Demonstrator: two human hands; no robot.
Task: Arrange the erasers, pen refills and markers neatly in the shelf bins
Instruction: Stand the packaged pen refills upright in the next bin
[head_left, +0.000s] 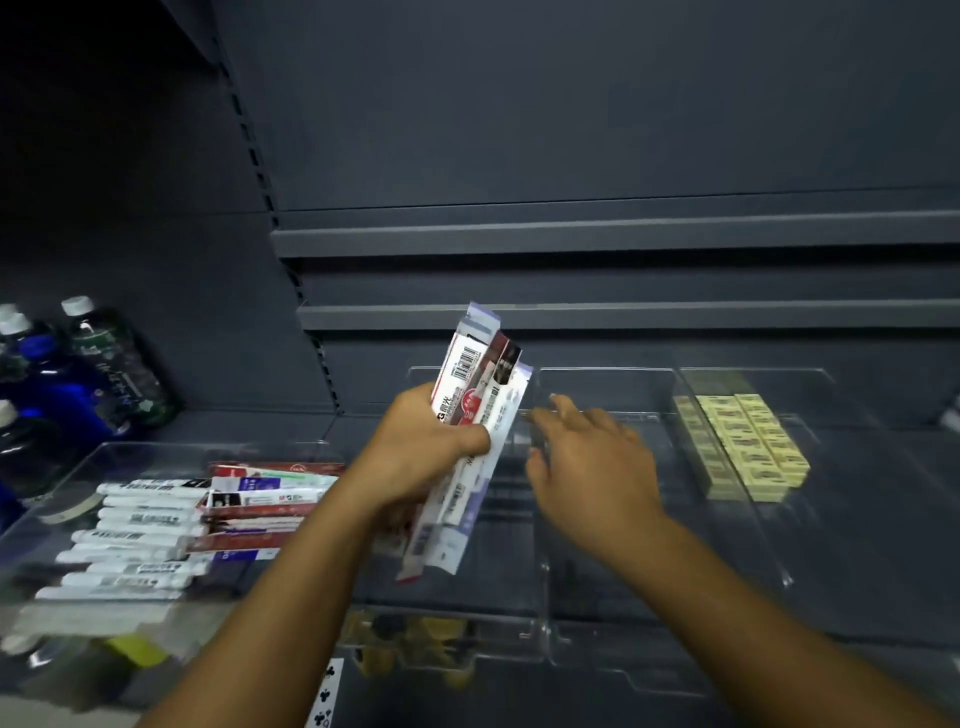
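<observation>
Gripping refill packs (480, 374) in left hand (415, 447), fingers curled round; right hand (587, 457) just beside, fingers loosely spread, empty, over clear bin (602, 370).

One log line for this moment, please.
left hand: grips pen refill packs | right hand: open, near middle bin | erasers: stacked in right bin | markers: in left tray

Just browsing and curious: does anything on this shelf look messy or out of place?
Yes: refill packs lie in a crooked heap beside the markers, while the erasers sit neatly stacked.
</observation>
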